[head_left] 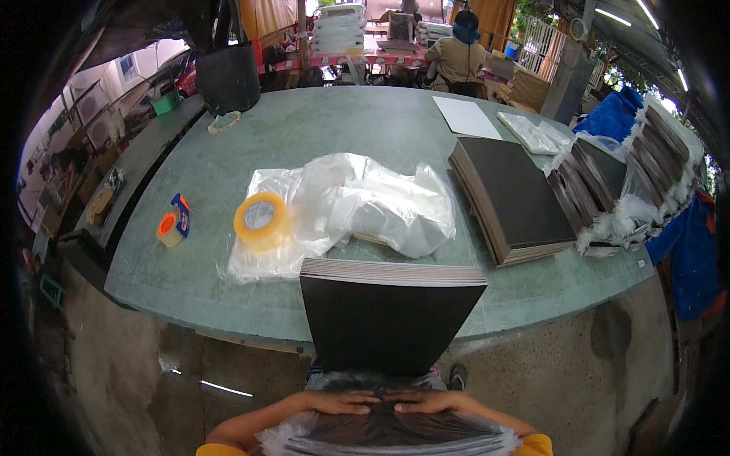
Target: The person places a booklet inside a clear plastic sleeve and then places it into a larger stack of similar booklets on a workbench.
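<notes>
Both hands rest flat on a plastic-wrapped dark bundle (395, 429) held close against my body. My left hand (340, 401) and my right hand (426, 400) point their fingertips toward each other, fingers stretched out and gripping nothing. Just beyond them a black-covered stack of sheets (384, 323) stands at the table's near edge, its pale layered edges facing up; what supports it below is hidden. Behind it lie crumpled clear plastic bags (380, 199), and a big roll of clear tape (261, 218) sits on their left part.
On the green table (350, 114), a small tape dispenser (174, 222) lies left. To the right are a black-covered stack (517, 197), a white sheet (466, 118) and several plastic-wrapped bundles (631, 175). A black bin (228, 80) stands far left; a person (460, 57) sits beyond the table.
</notes>
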Tool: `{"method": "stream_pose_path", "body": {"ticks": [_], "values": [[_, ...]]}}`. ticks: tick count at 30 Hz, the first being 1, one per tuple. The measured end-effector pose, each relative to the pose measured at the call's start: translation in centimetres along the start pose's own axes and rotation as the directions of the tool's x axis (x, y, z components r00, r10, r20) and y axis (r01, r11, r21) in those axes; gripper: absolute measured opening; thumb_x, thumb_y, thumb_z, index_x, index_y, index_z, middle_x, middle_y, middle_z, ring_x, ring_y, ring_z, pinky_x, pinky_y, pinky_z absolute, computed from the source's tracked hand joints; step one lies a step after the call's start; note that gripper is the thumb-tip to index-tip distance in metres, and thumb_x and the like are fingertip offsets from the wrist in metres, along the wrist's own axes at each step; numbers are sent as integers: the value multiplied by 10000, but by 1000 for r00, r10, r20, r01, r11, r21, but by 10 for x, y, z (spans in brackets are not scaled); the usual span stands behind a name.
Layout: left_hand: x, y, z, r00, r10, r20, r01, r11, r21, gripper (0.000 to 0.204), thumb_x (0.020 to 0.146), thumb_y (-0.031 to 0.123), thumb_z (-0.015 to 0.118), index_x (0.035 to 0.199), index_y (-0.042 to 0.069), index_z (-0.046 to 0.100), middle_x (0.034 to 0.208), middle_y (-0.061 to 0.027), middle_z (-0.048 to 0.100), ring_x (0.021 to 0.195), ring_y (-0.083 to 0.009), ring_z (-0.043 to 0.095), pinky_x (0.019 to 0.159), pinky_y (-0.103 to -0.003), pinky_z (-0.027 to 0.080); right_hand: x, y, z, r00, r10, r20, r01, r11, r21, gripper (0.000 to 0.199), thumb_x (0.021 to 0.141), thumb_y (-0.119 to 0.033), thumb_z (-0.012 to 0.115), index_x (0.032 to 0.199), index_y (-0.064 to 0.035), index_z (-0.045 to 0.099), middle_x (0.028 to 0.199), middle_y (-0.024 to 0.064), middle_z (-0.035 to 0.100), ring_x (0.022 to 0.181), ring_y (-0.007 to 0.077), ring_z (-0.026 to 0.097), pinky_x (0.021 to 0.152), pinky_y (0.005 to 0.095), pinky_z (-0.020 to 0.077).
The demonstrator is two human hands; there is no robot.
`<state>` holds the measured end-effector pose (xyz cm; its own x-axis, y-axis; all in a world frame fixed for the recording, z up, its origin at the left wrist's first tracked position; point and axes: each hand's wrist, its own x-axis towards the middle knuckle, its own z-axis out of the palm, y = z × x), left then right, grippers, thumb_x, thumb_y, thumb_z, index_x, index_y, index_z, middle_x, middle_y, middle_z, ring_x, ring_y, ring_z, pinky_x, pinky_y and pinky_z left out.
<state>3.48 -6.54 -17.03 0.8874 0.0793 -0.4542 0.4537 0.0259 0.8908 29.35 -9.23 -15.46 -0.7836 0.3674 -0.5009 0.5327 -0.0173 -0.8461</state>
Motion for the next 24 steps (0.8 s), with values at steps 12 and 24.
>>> {"method": "stream_pose_path", "body": {"ticks": [12, 24], "values": [[19, -63, -16, 946, -251, -206, 267, 962, 51, 689, 822, 614, 231, 1334, 153, 219, 1357, -150, 213, 1276, -299, 143, 1034, -410, 120, -119, -213, -25, -136, -963, 233, 954, -191, -231, 145, 863, -295, 404, 861, -185, 499, 629, -30, 432, 585, 117, 477, 471, 259, 363], [29, -39, -30, 959, -259, -118, 268, 961, 73, 680, 832, 598, 238, 1327, 132, 237, 1349, -162, 229, 1267, -304, 167, 1031, -398, 129, -137, -206, -20, -111, -848, 519, 928, -275, -250, 141, 804, -238, 425, 828, -103, 457, 792, 46, 471, 715, 184, 465, 602, 323, 338]]}}
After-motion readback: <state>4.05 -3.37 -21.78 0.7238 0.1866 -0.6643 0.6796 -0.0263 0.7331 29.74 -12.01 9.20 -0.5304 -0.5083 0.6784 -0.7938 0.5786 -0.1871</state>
